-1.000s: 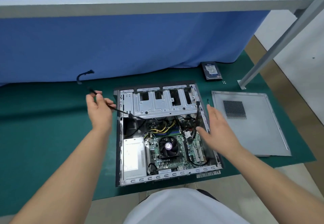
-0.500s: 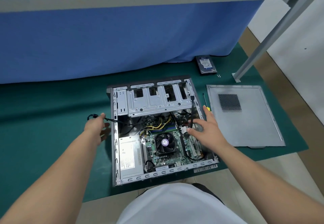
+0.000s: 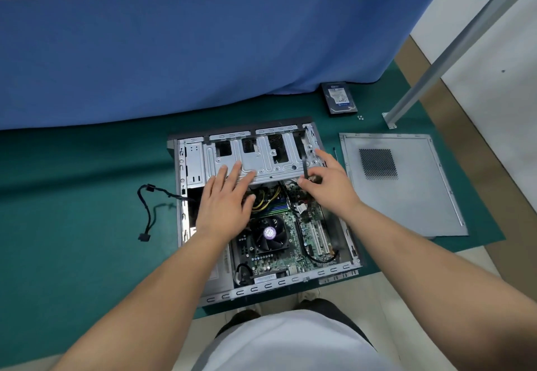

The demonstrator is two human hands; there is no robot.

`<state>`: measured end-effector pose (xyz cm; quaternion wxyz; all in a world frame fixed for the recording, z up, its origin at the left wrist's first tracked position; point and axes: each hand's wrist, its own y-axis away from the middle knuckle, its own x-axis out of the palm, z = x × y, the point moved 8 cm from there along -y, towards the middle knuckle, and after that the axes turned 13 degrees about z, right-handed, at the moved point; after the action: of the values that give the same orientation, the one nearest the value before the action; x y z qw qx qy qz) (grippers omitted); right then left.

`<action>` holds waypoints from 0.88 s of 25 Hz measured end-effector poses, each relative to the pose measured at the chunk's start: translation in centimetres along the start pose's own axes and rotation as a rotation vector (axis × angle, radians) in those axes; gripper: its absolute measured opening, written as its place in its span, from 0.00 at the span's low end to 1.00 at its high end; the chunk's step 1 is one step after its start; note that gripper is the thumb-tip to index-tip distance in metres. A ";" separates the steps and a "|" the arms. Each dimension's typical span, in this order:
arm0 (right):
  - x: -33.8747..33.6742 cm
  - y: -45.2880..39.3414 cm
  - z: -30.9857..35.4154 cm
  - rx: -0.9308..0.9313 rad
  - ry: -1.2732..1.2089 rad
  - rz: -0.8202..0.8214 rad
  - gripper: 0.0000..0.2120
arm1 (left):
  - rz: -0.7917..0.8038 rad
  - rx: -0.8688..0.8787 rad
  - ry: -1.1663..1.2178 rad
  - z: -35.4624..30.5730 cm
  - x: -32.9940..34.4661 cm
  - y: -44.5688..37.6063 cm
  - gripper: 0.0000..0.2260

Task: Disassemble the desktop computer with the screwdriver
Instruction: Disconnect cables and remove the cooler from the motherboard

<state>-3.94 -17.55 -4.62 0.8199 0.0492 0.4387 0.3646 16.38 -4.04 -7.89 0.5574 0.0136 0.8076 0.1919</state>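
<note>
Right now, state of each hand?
Left hand: open, fingers straight, spread over the drive cage; holds nothing.
Right hand: thumb and fingers pinch the black cable at the cage's near edge.

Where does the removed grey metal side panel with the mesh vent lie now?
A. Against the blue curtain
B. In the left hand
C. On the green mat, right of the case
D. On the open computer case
C: the grey metal side panel lies flat on the green mat, right of the open computer case.

Head camera looks steeply down, close.
</note>
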 end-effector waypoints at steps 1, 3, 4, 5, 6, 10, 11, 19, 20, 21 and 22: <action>-0.1 -0.6 0.2 -0.018 0.032 0.015 0.09 | -0.012 -0.008 -0.028 0.2 0.5 -0.1 0.24; -0.4 -1.9 0.6 -0.063 0.076 0.024 0.07 | -0.068 -0.015 -0.073 0.4 0.7 -0.3 0.24; -0.7 -2.6 0.9 -0.089 0.078 0.023 0.06 | -0.093 -0.021 -0.086 0.4 0.7 -0.4 0.23; -0.9 -3.2 1.3 -0.119 0.066 0.017 0.05 | -0.118 -0.025 -0.097 0.3 0.7 -0.4 0.23; -1.2 -4.1 1.6 -0.146 0.049 0.008 0.05 | -0.138 -0.026 -0.107 0.3 0.7 -0.5 0.23; -2.0 -7.2 2.1 -0.182 0.113 -0.048 0.08 | -0.183 -0.028 -0.135 0.4 1.0 -0.5 0.24; -2.0 -7.7 2.1 -0.185 0.133 -0.069 0.08 | -0.190 -0.031 -0.140 0.5 1.0 -0.5 0.24; -1.7 -7.7 1.1 -0.262 -0.024 -0.188 0.13 | -0.204 -0.050 -0.131 0.5 0.8 -0.3 0.24; -1.7 -7.8 0.8 -0.251 -0.083 -0.181 0.11 | -0.206 -0.050 -0.126 0.5 0.7 -0.2 0.24; -1.6 -7.8 0.6 -0.252 -0.141 -0.166 0.10 | -0.210 -0.047 -0.124 0.4 0.7 -0.2 0.24; -1.4 -7.9 0.4 -0.263 -0.195 -0.140 0.07 | -0.213 -0.047 -0.125 0.4 0.6 -0.2 0.24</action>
<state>0.26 -24.06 -6.60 0.8814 -0.0538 0.3079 0.3541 16.57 -4.00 -8.62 0.6241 -0.0736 0.7635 0.1492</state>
